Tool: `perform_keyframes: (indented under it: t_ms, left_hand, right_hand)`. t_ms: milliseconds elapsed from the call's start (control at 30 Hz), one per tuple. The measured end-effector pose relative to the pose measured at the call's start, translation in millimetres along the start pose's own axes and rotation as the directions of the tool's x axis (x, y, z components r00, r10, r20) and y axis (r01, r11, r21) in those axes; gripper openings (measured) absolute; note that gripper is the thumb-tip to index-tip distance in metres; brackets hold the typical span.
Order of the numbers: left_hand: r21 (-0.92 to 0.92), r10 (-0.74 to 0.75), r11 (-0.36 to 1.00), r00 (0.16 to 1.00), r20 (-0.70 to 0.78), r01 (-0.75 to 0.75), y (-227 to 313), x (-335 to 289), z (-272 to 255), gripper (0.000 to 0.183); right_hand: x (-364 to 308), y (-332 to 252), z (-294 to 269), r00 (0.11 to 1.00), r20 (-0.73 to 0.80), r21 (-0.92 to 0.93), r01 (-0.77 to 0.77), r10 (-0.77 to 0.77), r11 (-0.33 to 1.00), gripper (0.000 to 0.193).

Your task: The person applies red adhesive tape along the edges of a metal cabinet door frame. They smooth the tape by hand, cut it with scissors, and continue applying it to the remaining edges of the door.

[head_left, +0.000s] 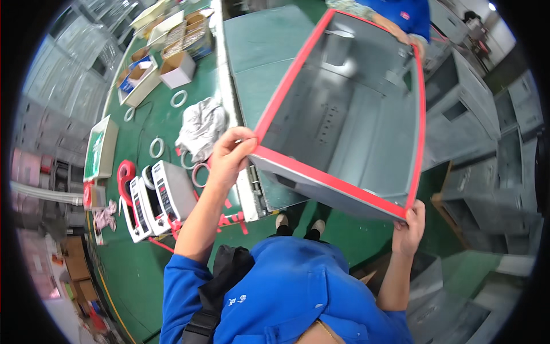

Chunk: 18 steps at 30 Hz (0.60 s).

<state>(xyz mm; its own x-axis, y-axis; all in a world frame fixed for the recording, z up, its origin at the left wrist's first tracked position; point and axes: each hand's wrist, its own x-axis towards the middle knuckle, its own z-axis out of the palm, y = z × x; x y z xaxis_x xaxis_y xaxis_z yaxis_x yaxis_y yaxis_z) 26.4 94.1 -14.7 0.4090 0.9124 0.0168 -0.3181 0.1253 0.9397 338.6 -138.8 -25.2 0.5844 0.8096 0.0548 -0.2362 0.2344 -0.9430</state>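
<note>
Hands clamp the red-edged grey metal cabinet (355,120): left hand (229,157) on one near corner, right hand (409,229) on the other. I should keep it level with the co-worker (401,14) opposite.

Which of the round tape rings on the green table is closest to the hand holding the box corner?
The pinkish ring lying just below the crumpled grey cloth, right beside the left hand. The white rings lie farther up the table.

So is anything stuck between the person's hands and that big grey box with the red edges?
No. The left hand and right hand each grip a near corner of the metal box directly, with nothing visible between.
</note>
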Motion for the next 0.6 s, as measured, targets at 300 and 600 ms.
perform_keyframes:
  t_ms: [300, 600]
  left_hand:
    - [0.069, 0.084, 0.995, 0.988, -0.126, -0.076, -8.6, 2.3, -0.1, 0.008]
    - [0.107, 0.108, 0.991, 0.958, -0.267, -0.082, -12.2, -9.2, 6.0, 0.012]
  right_hand:
    - [4.0, -3.9, 0.2, 0.999, -0.013, 0.071, -0.041, 0.042, 0.997, 0.009]
    - [15.1, -6.3, -29.7, 0.962, 0.193, 0.066, -0.208, 0.192, 0.976, 0.025]
